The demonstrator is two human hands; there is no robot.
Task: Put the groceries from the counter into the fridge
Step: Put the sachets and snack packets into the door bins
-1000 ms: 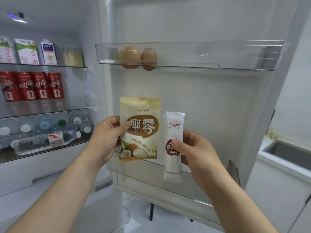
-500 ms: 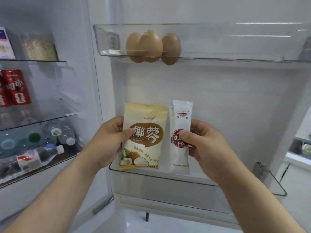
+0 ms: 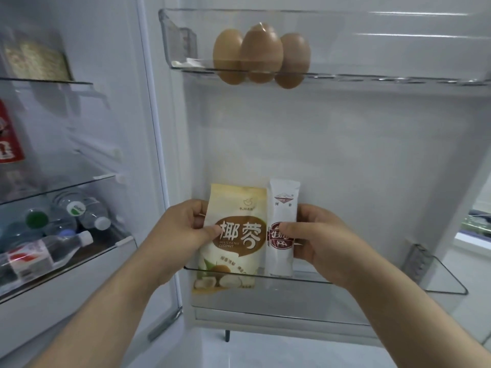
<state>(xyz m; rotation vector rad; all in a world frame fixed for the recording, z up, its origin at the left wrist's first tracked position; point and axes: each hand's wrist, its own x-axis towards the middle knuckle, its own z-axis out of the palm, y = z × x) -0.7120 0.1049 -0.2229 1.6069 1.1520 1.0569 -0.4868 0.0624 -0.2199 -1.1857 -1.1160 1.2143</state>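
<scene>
My left hand [image 3: 183, 235] pinches a yellow and brown desiccated coconut bag [image 3: 236, 229] by its left edge. My right hand [image 3: 316, 237] pinches a narrow white sachet [image 3: 283, 208] with a red label. Both packets stand upright side by side, their lower ends dipping behind the clear front wall of the lower door bin [image 3: 292, 296] of the open fridge door. The bag's bottom shows through the bin wall.
Three brown eggs [image 3: 261, 57] sit in the upper door bin [image 3: 372, 43]. To the left, fridge shelves hold water bottles [image 3: 50, 248], a red can [image 3: 8, 136] and a jar of grain [image 3: 37, 62]. The lower bin has free space to the right.
Both hands moved forward and down toward the door, bringing the two packets from in front of the lower bin into it. The view closed in on the door.
</scene>
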